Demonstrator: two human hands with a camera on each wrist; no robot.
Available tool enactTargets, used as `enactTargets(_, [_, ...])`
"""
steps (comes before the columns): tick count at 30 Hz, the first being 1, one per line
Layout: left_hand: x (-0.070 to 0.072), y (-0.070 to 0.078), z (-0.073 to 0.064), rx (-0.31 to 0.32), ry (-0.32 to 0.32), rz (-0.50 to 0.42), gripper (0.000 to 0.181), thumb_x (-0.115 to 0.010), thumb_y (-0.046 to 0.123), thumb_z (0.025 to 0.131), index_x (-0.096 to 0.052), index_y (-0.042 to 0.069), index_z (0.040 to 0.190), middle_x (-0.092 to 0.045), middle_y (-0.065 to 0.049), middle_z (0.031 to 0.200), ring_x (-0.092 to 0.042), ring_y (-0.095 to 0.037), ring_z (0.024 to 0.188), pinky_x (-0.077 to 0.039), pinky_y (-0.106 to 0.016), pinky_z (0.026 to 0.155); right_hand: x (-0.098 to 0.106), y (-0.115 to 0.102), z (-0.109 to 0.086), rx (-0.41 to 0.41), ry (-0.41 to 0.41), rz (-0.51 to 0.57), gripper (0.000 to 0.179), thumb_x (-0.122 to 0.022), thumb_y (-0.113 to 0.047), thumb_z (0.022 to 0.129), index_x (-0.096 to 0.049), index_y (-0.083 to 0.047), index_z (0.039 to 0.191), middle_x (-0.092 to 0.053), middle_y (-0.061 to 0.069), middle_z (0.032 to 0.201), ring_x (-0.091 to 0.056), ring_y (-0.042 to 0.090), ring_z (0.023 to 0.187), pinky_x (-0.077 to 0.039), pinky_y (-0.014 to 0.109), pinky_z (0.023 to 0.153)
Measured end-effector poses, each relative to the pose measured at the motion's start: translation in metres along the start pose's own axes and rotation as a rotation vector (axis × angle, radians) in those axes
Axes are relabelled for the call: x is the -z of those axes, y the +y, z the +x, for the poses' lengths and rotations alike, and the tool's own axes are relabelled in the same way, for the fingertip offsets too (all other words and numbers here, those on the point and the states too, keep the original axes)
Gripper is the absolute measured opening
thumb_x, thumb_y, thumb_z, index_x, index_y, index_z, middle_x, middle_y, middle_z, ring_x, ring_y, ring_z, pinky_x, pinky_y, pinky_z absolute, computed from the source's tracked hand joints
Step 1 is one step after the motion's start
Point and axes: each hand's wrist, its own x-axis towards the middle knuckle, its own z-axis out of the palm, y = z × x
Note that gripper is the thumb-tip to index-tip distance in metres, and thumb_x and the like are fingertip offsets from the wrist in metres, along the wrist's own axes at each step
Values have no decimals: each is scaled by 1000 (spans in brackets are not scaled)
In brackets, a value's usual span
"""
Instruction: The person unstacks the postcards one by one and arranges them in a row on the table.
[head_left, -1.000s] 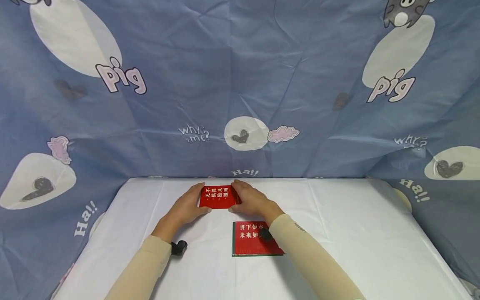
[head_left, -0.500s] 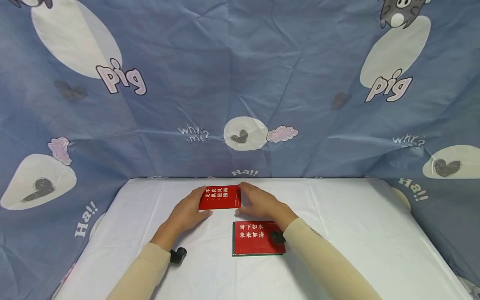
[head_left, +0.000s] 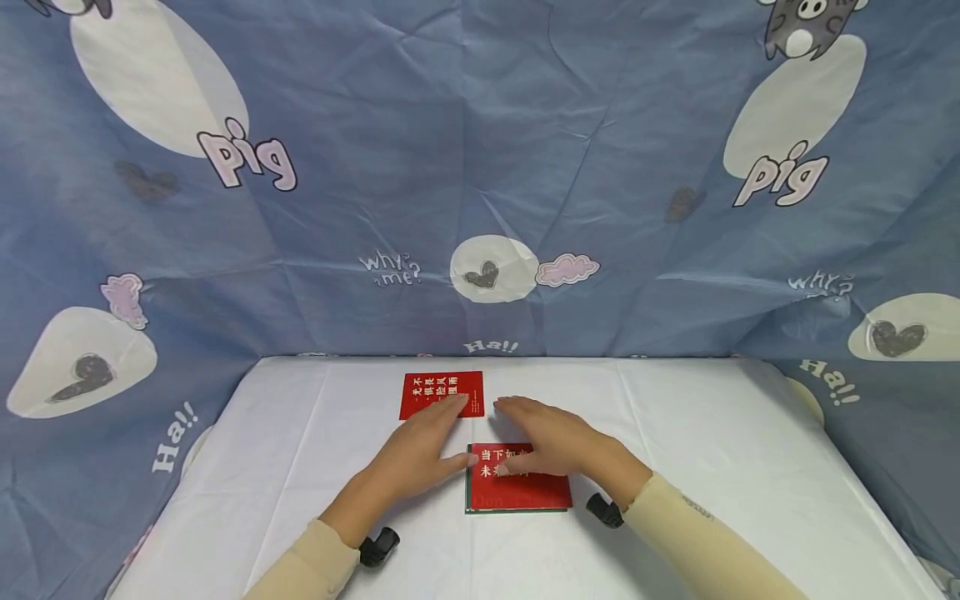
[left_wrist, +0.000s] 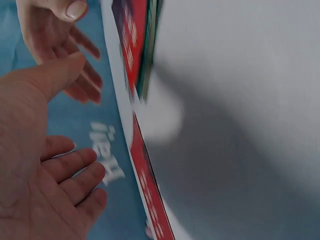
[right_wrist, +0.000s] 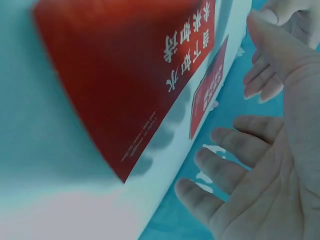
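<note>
A red card point(head_left: 418, 407) with white Chinese characters lies flat near the table's far edge. Closer in, a small stack of cards point(head_left: 517, 494) has a red one on top and green edges showing below. My left hand point(head_left: 412, 458) hovers with fingers extended, overlapping the far card's front edge and the stack's left edge in the head view. Over the stack, my right hand point(head_left: 562, 440) faces it, fingers straight and thumb apart. Both palms are bare in the wrist views, where the far card point(right_wrist: 207, 95) and the stack point(left_wrist: 146, 60) also appear.
A white cloth covers the table point(head_left: 720, 475). Behind it and at both sides hangs a blue printed curtain point(head_left: 645, 325). Small black wrist cameras point(head_left: 379, 547) sit under both wrists, and beige sleeves point(head_left: 697, 533) cover the forearms.
Both hands have let go of the far red card and drawn back toward the person, to over the near stack. The card stays flat at the back, and the stack has not moved.
</note>
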Motion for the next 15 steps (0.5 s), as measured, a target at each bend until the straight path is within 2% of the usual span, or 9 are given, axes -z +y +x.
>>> enactTargets(7, [-11,26,-10,-62,-92,14,100,-89,47,81,-41,10,160,-45,-6,162,-42,-27,148,-38,-50,119,-4,2,-29,34,-2,-42,99,-86,-58,80,-46,-12,157,-52,6,155,-47,27,144,-46,49,112])
enactTargets(15, [-21,35,-16,-107,-143,72,105,-93,48,76,-42,8,159,-46,-7,161,-41,-26,149,-35,-48,121,-14,12,-57,55,14,-76,102,-89,-56,77,-46,-8,156,-52,6,155,-47,28,144,-45,48,114])
